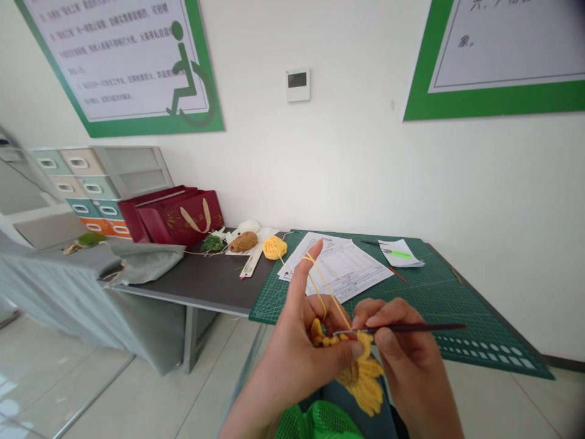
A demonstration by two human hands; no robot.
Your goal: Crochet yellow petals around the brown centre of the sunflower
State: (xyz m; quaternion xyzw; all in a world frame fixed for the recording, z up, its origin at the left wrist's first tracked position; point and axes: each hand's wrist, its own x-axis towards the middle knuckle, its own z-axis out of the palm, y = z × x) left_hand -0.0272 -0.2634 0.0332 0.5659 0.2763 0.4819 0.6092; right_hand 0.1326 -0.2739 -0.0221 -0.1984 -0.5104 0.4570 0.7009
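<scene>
a: in the head view, why is the left hand's [295, 350] index finger raised?
b: probably for tension: the yarn [331, 292] passes over it, while thumb and other fingers pinch the yellow crocheted piece [365, 385].
a: and the right hand [406, 347]?
b: fingers closed round the hook [425, 328], held sideways, likely so its tip meets the strand at the piece's upper edge.
a: room?
b: the piece hangs before the mat's [425, 286] near edge, above the lap; the handle points right. the yarn ball [275, 247] sits on the bench [223, 283] by the mat's far left corner.
</scene>
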